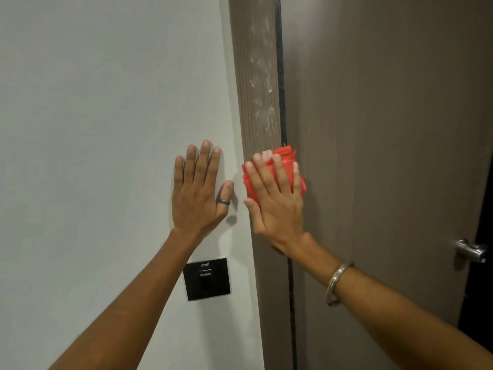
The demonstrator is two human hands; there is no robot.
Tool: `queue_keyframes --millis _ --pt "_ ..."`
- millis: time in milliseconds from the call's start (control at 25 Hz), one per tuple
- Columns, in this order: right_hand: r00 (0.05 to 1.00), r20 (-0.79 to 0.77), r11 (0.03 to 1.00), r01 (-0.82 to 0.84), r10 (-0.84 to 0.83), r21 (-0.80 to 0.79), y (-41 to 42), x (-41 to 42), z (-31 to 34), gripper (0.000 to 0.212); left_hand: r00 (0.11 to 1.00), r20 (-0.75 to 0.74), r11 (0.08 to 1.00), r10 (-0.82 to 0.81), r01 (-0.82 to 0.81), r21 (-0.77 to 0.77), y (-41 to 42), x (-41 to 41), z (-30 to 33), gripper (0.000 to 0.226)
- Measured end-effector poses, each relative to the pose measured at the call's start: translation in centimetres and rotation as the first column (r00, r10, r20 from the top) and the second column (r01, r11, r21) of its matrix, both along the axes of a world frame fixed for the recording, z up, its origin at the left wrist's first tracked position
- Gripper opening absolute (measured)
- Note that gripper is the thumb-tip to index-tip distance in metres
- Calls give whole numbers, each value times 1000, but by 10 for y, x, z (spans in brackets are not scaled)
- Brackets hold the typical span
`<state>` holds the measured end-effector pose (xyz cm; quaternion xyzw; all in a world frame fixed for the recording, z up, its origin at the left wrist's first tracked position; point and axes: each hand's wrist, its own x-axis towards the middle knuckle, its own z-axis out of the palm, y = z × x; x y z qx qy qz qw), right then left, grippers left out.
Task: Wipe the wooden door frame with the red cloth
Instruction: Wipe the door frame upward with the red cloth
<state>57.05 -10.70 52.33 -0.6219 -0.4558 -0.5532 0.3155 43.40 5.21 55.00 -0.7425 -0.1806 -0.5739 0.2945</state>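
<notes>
Two hands are raised; the right hand lies flat, fingers spread, pressing the red cloth onto the wooden door frame; at its nine o'clock the left hand rests spread on the wall; white smears mark the frame at twelve o'clock.

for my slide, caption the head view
Right hand presses red cloth on door frame; left hand flat on wall.

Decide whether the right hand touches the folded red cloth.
Touching: the head view shows the right hand pressed flat over the folded red cloth on the wooden door frame.
</notes>
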Motion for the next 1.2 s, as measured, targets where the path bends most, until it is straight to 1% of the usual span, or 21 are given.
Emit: queue_keyframes --millis 40,120,160,240,280,440,520,560,600,640,720,760,880,1000,1040,1120,1200 --pt "999 52 999 17 -16 -31 -1 2 1 64 1000 1 1000 -9 9 -3 -1 0 0 74" --pt "979 204 994 46 -24 -101 -6 7 10 63 1000 -7 1000 -15 15 -9 -2 -1 -2 75" --pt "979 205 996 34 -15 -86 -7 10 24 62 1000 -3 1000 -9 9 -6 -2 -1 -1 75" --pt "993 115 1000 -6 6 -1 -5 11 53 62 1000 4 1000 -13 13 -12 -2 0 -1 76" --pt "994 105 1000 -9 6 21 0 9 60 61 1000 6 1000 -19 19 -5 0 1 -2 76" --pt "978 206 997 -10 25 -73 -1 14 55 64 1000 -9 1000 -6 6 -9 -1 0 1 76" --pt "937 349 990 33 18 -140 -13 27 66 64 1000 -25 1000 -15 15 -5 -4 -3 4 75" --pt "893 449 980 81 10 -182 -16 33 75 63 999 -36 1000 -15 15 -2 -4 -4 8 75" --pt "862 506 971 110 13 -212 -19 37 85 62 999 -45 1000 -16 17 7 -4 -6 14 75" --pt "862 506 973 108 11 -206 -19 36 93 61 998 -52 1000 -20 21 13 -5 -7 23 75" --pt "926 377 989 53 2 -136 -17 24 97 62 999 -37 999 -34 34 5 -8 -4 45 74" --pt "946 325 991 35 8 -127 -16 20 93 62 999 -26 999 -43 43 -4 -9 -3 57 73" --pt "932 363 990 29 23 -136 -11 23 89 60 997 31 998 -68 68 -10 -2 1 93 73" --pt "972 230 998 -36 47 -54 -4 16 101 58 993 101 998 -57 60 -30 -1 6 116 74" --pt "977 207 998 -48 55 -34 -1 14 103 58 991 121 998 -51 56 -40 -4 9 118 74" --pt "977 211 999 -27 35 -42 1 9 116 57 989 143 997 -44 53 -57 -10 16 121 75" --pt "976 218 999 -9 18 -45 -2 9 145 58 987 155 997 -44 54 -61 -9 18 123 75"
